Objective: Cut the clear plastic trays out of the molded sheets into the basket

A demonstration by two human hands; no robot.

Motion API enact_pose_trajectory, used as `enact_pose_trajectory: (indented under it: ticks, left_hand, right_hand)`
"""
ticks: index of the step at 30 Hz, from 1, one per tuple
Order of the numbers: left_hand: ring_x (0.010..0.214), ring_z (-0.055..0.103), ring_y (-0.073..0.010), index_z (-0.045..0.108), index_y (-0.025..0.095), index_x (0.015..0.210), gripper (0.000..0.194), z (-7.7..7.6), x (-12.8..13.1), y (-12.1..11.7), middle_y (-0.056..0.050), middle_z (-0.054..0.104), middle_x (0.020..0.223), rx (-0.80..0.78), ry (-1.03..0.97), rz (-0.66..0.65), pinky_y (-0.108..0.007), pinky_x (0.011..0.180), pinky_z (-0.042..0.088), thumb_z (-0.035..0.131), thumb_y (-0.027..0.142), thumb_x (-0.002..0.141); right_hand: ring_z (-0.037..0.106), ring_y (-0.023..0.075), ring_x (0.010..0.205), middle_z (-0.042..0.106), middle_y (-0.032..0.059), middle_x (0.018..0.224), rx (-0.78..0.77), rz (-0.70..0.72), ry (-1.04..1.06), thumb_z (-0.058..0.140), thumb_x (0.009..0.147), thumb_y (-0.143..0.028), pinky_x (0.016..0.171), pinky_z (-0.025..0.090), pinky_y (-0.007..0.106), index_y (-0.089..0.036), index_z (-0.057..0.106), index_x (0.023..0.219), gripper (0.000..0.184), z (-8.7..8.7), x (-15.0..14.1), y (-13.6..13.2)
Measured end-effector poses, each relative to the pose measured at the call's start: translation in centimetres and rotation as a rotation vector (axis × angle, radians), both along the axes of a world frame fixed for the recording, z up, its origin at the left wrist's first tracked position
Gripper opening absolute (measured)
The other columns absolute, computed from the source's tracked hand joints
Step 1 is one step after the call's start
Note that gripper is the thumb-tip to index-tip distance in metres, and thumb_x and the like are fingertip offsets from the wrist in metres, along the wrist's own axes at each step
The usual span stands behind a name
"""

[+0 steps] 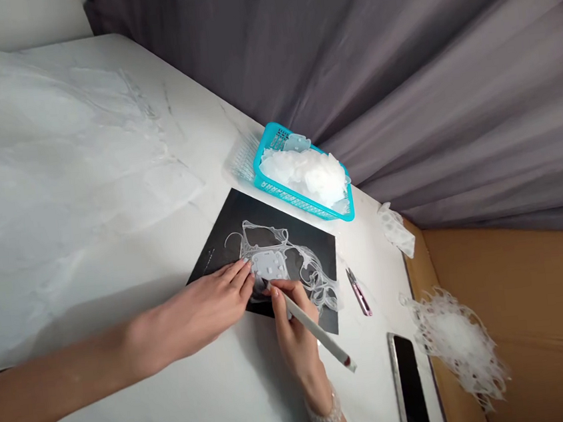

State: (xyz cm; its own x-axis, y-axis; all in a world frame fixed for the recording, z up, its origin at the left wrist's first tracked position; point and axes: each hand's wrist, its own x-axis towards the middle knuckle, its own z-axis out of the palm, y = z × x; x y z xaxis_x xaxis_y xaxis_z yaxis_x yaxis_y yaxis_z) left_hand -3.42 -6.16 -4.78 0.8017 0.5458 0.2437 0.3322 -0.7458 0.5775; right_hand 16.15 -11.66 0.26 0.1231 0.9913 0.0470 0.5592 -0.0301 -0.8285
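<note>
A translucent moulded piece with small raised pads [269, 263] lies on a black mat [226, 218]. My left hand [210, 307] rests on the piece's left edge, fingers stretched out and flat. In my right hand [297, 333] is a slim white pen-like tool [322, 335], gripped near its dark tip. The tip meets the lower part of the piece; its exact shape is hard to make out. Thin clear strips [319, 281] curl over the mat to the right of the piece and above it.
Behind the mat stands a turquoise basket [305, 202] heaped with translucent pieces. To the right lie pink-handled thread snips [358, 293], a phone [409, 385] and a crumpled white packet [397, 229]. Clear scraps [459, 340] hang by a cardboard box [530, 279]. Plastic sheeting [45, 162] covers the left.
</note>
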Motion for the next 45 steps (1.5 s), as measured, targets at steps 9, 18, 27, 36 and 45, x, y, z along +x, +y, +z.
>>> enact_pose_trajectory:
  ticks: [9, 18, 27, 36, 45]
  left_hand:
    - [0.148, 0.018, -0.0316, 0.002, 0.036, 0.159, 0.104, 0.9, 0.4, -2.2, -0.006, 0.029, 0.16, -0.125, -0.124, 0.045, -0.06, 0.124, 0.017, 0.045, -0.007, 0.075]
    - [0.151, 0.015, -0.0321, 0.036, 0.017, 0.153, 0.068, -0.2, 0.3, -1.5, -0.018, 0.026, 0.159, -0.138, -0.023, -0.003, -0.056, 0.124, 0.006, 0.049, 0.006, 0.087]
    - [0.15, 0.024, -0.0331, 0.051, 0.015, 0.143, 0.056, 0.2, 0.3, -1.4, -0.018, 0.036, 0.157, -0.083, 0.042, 0.009, -0.052, 0.124, 0.011, 0.055, 0.013, 0.088]
    - [0.145, 0.035, -0.0334, 0.052, 0.006, 0.141, 0.056, 2.3, 0.6, -1.6, -0.021, 0.042, 0.153, 0.275, 0.385, 0.035, -0.05, 0.121, 0.024, 0.061, 0.03, 0.091]
    - [0.145, 0.035, -0.0355, 0.057, 0.008, 0.137, 0.054, 3.5, 0.3, -2.2, -0.021, 0.043, 0.152, 0.345, 0.495, 0.028, -0.052, 0.122, 0.025, 0.063, 0.021, 0.084]
  right_hand:
    - [0.067, 0.0196, 0.08, 0.071, 0.0054, 0.091, -0.002, -0.031, -0.159, 0.053, 0.098, -0.031, 0.07, 0.052, 0.031, -0.022, 0.063, 0.102, 0.014, 0.0, 1.5, -1.0]
    - [0.068, 0.0185, 0.076, 0.072, 0.0055, 0.091, 0.047, 0.013, -0.259, 0.051, 0.098, -0.025, 0.071, 0.054, 0.031, -0.022, 0.067, 0.1, 0.016, -0.2, -1.5, -0.6]
    - [0.065, 0.0178, 0.079, 0.069, 0.005, 0.091, 0.091, 0.069, -0.346, 0.048, 0.1, -0.024, 0.072, 0.051, 0.029, -0.023, 0.067, 0.103, 0.019, -0.6, -1.6, 0.1]
    - [0.061, 0.0169, 0.079, 0.065, 0.0047, 0.091, 0.122, 0.129, -0.448, 0.045, 0.1, -0.016, 0.068, 0.048, 0.028, -0.02, 0.062, 0.099, 0.018, -0.9, -1.5, -1.5]
    - [0.06, 0.0248, 0.097, 0.067, 0.0143, 0.107, 0.204, 0.312, -0.737, 0.039, 0.102, -0.013, 0.082, 0.054, 0.039, -0.013, 0.06, 0.123, 0.029, -0.4, -1.2, -0.2]
